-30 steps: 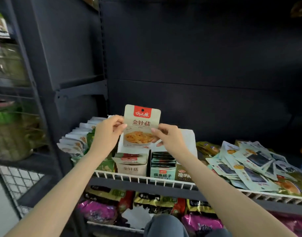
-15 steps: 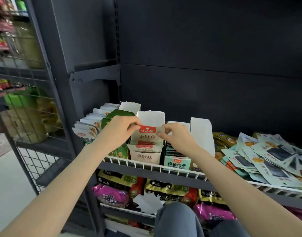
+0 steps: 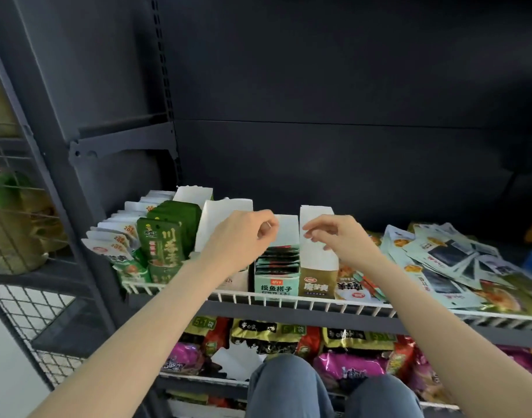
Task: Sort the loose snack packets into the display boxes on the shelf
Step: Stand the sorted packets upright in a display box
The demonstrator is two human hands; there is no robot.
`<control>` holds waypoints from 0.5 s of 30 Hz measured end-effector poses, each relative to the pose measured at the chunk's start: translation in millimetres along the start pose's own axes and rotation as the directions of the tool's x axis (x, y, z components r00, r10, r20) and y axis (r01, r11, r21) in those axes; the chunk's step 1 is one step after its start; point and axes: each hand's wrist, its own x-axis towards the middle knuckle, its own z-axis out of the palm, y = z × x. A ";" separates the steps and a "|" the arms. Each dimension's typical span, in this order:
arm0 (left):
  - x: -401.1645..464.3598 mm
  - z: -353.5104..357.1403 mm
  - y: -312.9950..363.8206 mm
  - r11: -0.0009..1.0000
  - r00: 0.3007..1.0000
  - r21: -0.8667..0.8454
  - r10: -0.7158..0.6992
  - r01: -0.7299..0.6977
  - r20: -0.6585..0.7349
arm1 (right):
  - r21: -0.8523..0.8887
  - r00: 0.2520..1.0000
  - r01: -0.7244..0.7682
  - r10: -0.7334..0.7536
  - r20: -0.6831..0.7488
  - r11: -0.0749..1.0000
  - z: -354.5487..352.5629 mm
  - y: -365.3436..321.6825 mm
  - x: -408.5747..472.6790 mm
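Packets (image 3: 445, 260) heaped loose at right of shelf (image 3: 289, 297), boxes (image 3: 277, 285) at centre. Left hand (image 3: 240, 236), right hand (image 3: 340, 236) above boxes, fingers loosely curled, holding nothing. Next: take one packet, match box label, slide in upright.

A dark back panel (image 3: 349, 86) rises behind, a wire mesh side rack (image 3: 32, 312) stands at the left, purple and yellow-green bags (image 3: 349, 363) fill the lower tier, and grey-trousered knees (image 3: 289, 387) show below
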 end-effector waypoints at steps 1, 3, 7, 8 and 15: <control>6.4 10.0 12.8 0.999 1.000 -0.029 0.021 -0.022 -0.007 | -0.028 0.997 -0.034 0.032 -0.073 0.999 -9.9 11.3 -4.0; 20.5 32.0 40.5 0.995 0.998 -0.074 0.063 -0.064 -0.016 | -0.083 0.975 -0.115 0.096 -0.198 0.990 -28.9 35.8 -12.5; 54.4 85.6 92.5 0.986 0.992 -0.142 0.100 -0.088 0.076 | -0.213 0.925 -0.309 0.242 -0.293 0.927 -66.9 86.7 -28.7; 63.0 100.6 102.3 0.987 0.988 -0.134 0.108 -0.093 0.111 | -0.266 0.912 -0.365 0.285 -0.294 0.892 -75.7 101.2 -31.0; 111.9 192.0 126.6 0.995 0.903 -0.095 0.076 -0.039 0.423 | -0.408 0.801 -0.599 0.513 -0.309 0.689 -125.1 172.7 -30.0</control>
